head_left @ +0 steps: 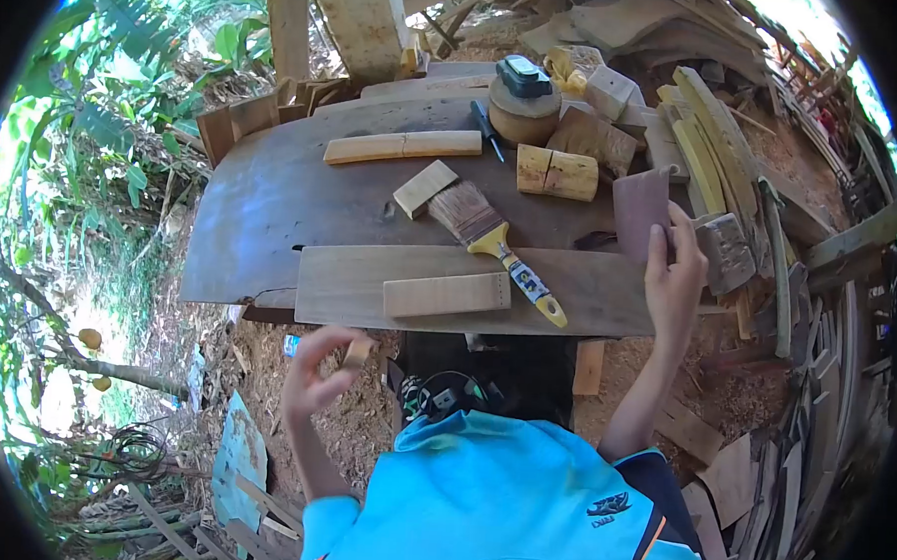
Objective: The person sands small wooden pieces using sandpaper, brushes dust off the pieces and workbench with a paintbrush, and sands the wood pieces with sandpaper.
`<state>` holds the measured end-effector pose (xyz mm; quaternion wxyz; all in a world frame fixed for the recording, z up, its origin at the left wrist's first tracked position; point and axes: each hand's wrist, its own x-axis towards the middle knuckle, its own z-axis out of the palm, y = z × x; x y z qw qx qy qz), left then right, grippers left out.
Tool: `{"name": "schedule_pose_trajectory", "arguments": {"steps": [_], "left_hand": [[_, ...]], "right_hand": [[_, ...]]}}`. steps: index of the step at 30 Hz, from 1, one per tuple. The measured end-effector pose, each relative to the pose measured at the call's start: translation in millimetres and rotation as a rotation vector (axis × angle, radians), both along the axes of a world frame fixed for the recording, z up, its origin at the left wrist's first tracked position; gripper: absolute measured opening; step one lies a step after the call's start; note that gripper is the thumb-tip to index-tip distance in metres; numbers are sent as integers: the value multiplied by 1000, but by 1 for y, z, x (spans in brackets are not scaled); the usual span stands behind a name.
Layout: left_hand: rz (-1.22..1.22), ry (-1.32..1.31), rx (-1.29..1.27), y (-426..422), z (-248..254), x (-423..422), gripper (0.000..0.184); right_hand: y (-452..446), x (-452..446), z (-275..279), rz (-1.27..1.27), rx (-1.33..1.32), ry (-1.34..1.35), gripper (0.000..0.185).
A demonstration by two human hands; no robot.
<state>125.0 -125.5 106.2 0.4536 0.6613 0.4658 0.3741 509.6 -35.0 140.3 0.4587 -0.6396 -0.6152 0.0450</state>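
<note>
In my right hand [677, 265] is a flat brown piece of sandpaper [640, 210], pinched between thumb and fingers above the table's right side. My left hand [319, 374], off the table's front edge, has its fingers closed on a small light wooden piece [357, 353]. A paintbrush [485, 237] with a yellow handle lies on the table, its bristles touching or close to a small wooden block [424, 189]. Nearer to me, a rectangular wooden block [448, 295] rests on a board [339, 275].
On the dark wooden table [262, 202] lie a long wooden strip [404, 147], a blue screwdriver [487, 132] and a split log piece [557, 173]. A battery pack [523, 76] sits on a round wood block [524, 113]. Stacked offcuts [710, 141] crowd the right edge.
</note>
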Motion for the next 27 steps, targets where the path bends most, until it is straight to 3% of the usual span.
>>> {"name": "schedule_pose_trajectory", "arguments": {"steps": [2, 4, 6, 9, 11, 15, 18, 21, 22, 23, 25, 27], "left_hand": [[169, 471, -129, -30, -10, -18, 31], [293, 711, -83, -48, -29, -25, 33], [359, 914, -40, -49, -29, -24, 41], [356, 530, 132, -22, -5, 11, 46], [350, 590, 323, 4, 2, 37, 48], [213, 675, 350, 42, -15, 54, 51], [172, 641, 402, 53, -28, 54, 52], [199, 543, 429, 52, -39, 47, 51], [204, 490, 414, 51, -41, 44, 50], [213, 438, 399, 50, -42, 41, 50], [261, 89, 179, 48, -45, 41, 50], [298, -171, 101, 48, -43, 44, 51]], "right_hand": [[0, -7, -19, 10, -15, 48, 25], [-3, -20, -33, -2, -50, 163, 21], [-8, -28, -43, -19, 133, 148, 20], [-20, -31, -33, -105, 313, -12, 18], [-23, -28, -28, -167, 423, -99, 18], [-42, -21, -13, -110, 497, -108, 15], [-62, -12, -20, -66, 348, -249, 15], [-75, -11, -38, 67, 68, -173, 13], [-79, -11, -44, 129, -125, -39, 15], [-79, -11, -47, 140, -136, -27, 16], [-79, -15, -49, 168, -159, 0, 18], [-82, -32, -46, 89, 22, 164, 19]]}}
